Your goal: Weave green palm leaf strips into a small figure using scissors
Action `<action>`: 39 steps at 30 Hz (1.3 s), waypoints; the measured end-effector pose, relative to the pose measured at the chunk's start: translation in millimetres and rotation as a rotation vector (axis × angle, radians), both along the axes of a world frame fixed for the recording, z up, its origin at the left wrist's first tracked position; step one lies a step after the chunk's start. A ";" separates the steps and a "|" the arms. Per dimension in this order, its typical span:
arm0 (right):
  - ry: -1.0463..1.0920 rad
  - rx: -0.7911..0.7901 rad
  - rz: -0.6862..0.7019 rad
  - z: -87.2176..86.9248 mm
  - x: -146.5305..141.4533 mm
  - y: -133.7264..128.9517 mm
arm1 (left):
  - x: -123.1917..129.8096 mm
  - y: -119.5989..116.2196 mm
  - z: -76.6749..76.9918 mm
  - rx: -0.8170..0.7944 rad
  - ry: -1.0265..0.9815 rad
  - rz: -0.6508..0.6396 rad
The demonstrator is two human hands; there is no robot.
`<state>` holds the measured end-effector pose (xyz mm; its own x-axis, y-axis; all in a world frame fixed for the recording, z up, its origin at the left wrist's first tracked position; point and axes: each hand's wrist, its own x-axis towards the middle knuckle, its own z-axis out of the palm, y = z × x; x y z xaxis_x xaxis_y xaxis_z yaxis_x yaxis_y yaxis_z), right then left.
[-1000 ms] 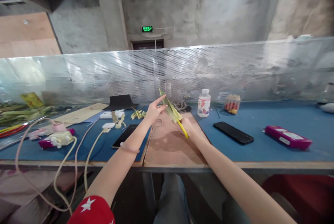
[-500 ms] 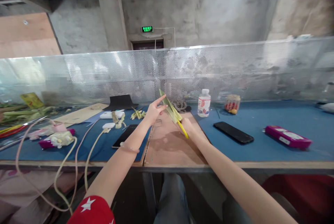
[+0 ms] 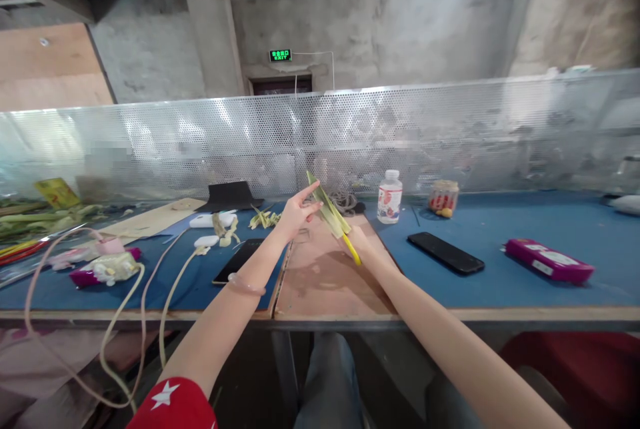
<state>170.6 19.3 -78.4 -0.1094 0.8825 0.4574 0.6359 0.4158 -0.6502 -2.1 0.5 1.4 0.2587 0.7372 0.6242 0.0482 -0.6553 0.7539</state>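
A folded pale-green leaf piece (image 3: 327, 212) is held up, tilted, over the bare wooden strip (image 3: 325, 289) of the table. My left hand (image 3: 296, 216) has it at the left edge, index finger stretched along it and the other fingers bent against it. Below the leaf, my right hand (image 3: 361, 246) is closed around a tool with a yellow handle (image 3: 352, 249). The handle's lower end sticks out from under the hand. Its upper part is hidden by the leaf, so the tool's kind does not show.
To the right stand a white-capped bottle (image 3: 389, 197) and a jar (image 3: 444, 198), with a black phone (image 3: 445, 253) and a purple pack (image 3: 547, 260) nearer. On the left lie a dark phone (image 3: 240, 261), cables (image 3: 173, 282) and leaf scraps (image 3: 264, 218). A perforated metal screen (image 3: 225, 142) runs behind.
Both hands, the leaf and the yellow handle keep nearly the same pose. The whole view has shifted slightly, so the surroundings sit a little further left.
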 end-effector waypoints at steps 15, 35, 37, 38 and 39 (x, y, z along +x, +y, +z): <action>-0.027 -0.121 -0.226 16.0 6.7 -22.9 | -9.1 19.9 -6.7 -0.132 -0.152 0.052; -0.070 -0.161 -0.309 24.0 6.7 -32.5 | -2.8 13.5 -7.2 -0.306 -0.138 -0.064; -0.072 -0.162 -0.306 24.7 6.9 -34.4 | -4.7 11.6 -4.1 -0.340 -0.168 -0.079; -0.072 -0.161 -0.304 25.1 7.0 -35.5 | -5.6 10.6 -2.8 -0.344 -0.179 -0.093; -0.073 -0.158 -0.301 25.6 7.2 -36.6 | -6.2 9.6 -1.7 -0.351 -0.181 -0.116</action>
<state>177.8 -17.3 -52.8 0.1390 0.9394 0.3134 0.7622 0.1006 -0.6395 -8.3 10.1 -0.3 0.2614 0.8860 0.3829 -0.1649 -0.3499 0.9222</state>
